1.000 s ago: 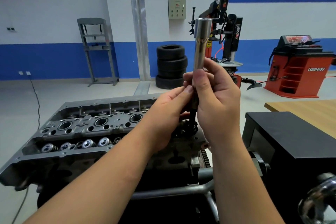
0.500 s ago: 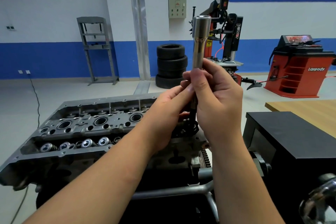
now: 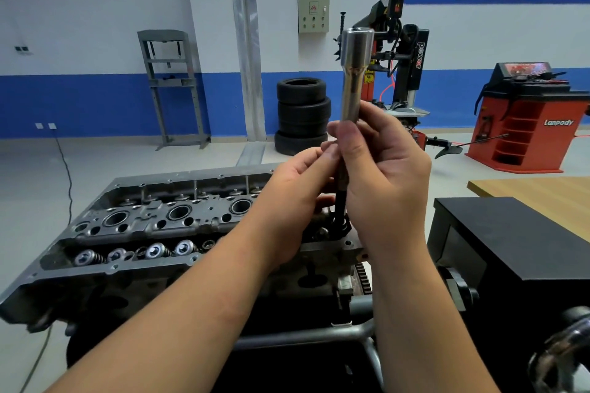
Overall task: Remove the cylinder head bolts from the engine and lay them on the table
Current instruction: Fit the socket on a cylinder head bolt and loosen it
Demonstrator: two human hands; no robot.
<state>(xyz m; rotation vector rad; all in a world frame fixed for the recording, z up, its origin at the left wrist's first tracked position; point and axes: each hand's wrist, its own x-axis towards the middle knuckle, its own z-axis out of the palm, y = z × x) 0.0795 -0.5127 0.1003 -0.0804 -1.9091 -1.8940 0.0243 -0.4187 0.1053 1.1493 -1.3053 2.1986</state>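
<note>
Fingers (image 3: 343,145) of the right hand (image 3: 388,175) and of the left hand (image 3: 293,191) are curled around an upright long socket (image 3: 352,73), below which a dark cylinder head bolt (image 3: 339,206) is seen rising from the right end of the cylinder head (image 3: 153,226).

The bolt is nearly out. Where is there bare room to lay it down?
The wooden table, right of the hands and behind the black box, shows a bare top. The box's top is bare too. The cylinder head is crowded with bores and valve springs.
</note>
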